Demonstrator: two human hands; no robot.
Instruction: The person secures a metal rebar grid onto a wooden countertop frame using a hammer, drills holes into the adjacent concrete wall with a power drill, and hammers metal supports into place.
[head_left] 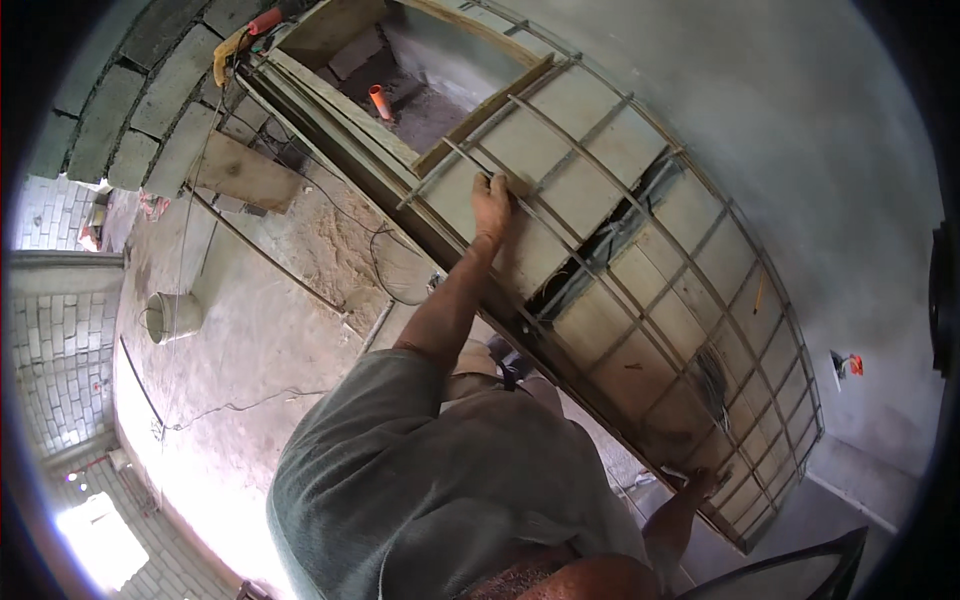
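A grid of steel rebar rods (pixel 686 262) lies over the pale panels of a long wooden form (pixel 590 318). My left hand (pixel 490 207) is closed round a rebar rod near the form's wooden box frame (pixel 484 116). At the form's near right end, my right hand (pixel 703 484) rests low by the front edge with its fingers curled. Something small and pale shows beside it, too small to name. Between my hands, a bundle of thin wire (pixel 708 384) lies on the panels. A thin yellow stick (pixel 758 291) lies farther back.
An orange pipe (pixel 380 102) stands inside the box opening. A yellow power tool (pixel 232 54) with a cord sits at the far left corner, by a block wall (pixel 160 92). On the floor are a bucket (pixel 173 317), a board (pixel 243 172) and loose cables. Behind the form rises a grey wall (pixel 790 120).
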